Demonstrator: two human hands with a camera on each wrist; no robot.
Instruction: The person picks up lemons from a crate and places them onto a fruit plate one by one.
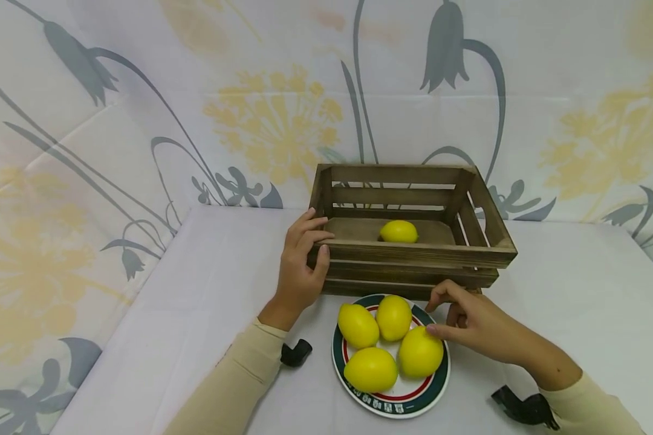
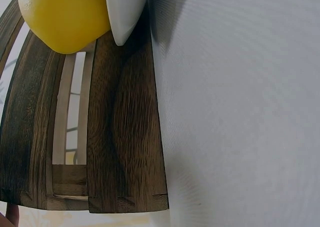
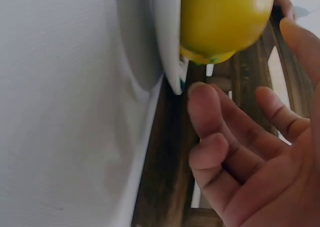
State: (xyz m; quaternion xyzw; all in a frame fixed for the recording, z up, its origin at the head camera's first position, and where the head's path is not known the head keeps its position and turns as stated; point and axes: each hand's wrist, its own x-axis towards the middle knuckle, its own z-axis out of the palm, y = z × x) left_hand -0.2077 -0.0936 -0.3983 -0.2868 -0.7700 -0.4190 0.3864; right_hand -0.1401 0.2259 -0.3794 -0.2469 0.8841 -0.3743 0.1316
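Observation:
In the head view a brown slatted wooden crate [image 1: 413, 257] stands on the white cloth, with one yellow lemon [image 1: 399, 231] lying inside. My left hand [image 1: 300, 266] grips the crate's front left corner, fingers over the rim and thumb against the front board. Just before the crate is a round plate [image 1: 337, 362] with a green and red border, bearing several lemons. My right hand [image 1: 481, 320] hovers at the plate's right side, thumb and forefinger spread around the rightmost lemon [image 1: 421, 352]. In the right wrist view, bent fingers [image 3: 205, 104] hang just below that lemon [image 3: 225, 19], holding nothing.
The white tablecloth [image 1: 234, 254] spreads on both sides of the crate. Behind it hangs a flowered cloth [image 1: 283, 121] in grey and yellow. Black wrist devices [image 1: 296, 353] show beside both sleeves. The plate's rim lies close to the crate's front.

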